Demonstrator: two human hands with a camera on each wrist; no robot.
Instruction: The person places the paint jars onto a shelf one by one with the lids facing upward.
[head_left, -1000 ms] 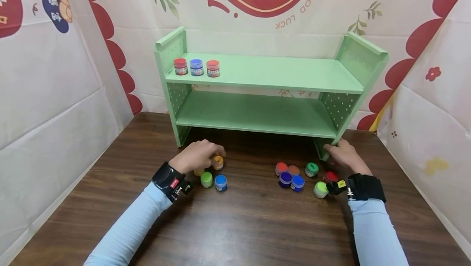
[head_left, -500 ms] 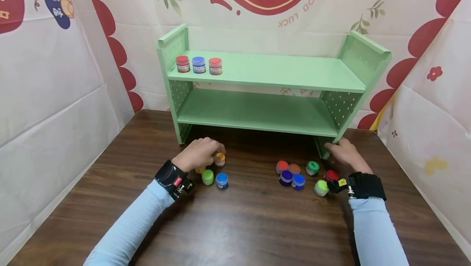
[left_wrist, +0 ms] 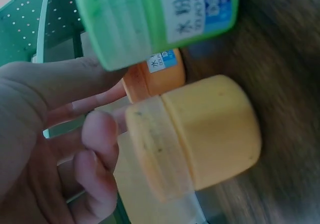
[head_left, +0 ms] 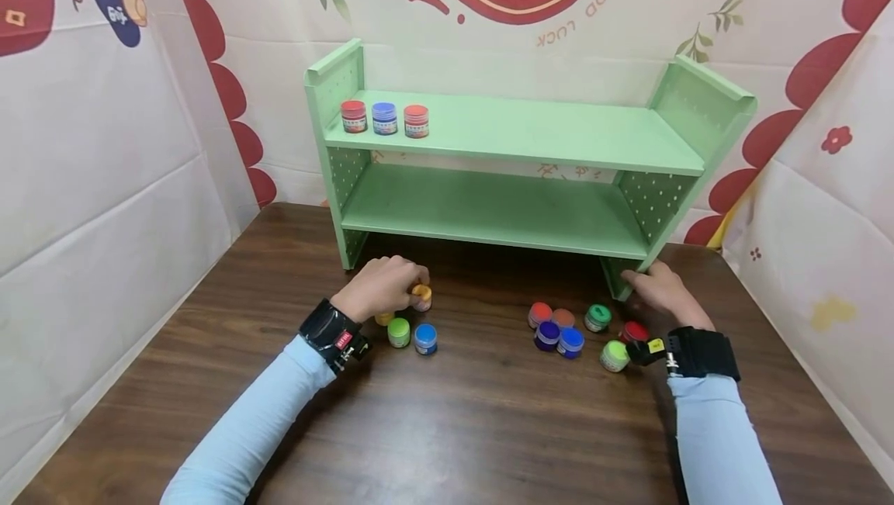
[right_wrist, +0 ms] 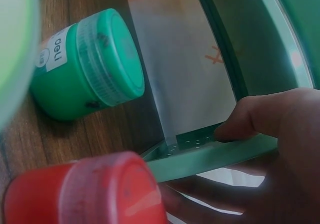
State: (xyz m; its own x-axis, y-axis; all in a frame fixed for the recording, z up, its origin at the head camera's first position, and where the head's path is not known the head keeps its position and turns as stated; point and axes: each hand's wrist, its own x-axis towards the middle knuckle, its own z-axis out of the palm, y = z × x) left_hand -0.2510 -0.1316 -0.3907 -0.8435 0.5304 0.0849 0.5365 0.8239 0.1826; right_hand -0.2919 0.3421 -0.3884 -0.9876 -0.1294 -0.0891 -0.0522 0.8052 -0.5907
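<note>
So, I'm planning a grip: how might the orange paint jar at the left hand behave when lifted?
The orange paint jar looks like rigid plastic, so it probably won't squash in the left hand. Its smooth surface may slip a little. It's round-sided, so it could roll if tipped over.

Head view: left hand [head_left: 380,288] partly covered orange jar [head_left: 423,299] and yellow jar [head_left: 383,319]; right hand [head_left: 665,293] had fingers hidden behind green shelf [head_left: 489,206]. Lettering on upper-shelf jars [head_left: 385,119] was too small to read. Left wrist: light-green jar [left_wrist: 160,22] cut by top edge. Right wrist: red jar [right_wrist: 82,196] cropped at bottom, lime jar [right_wrist: 16,54] at left.
</note>
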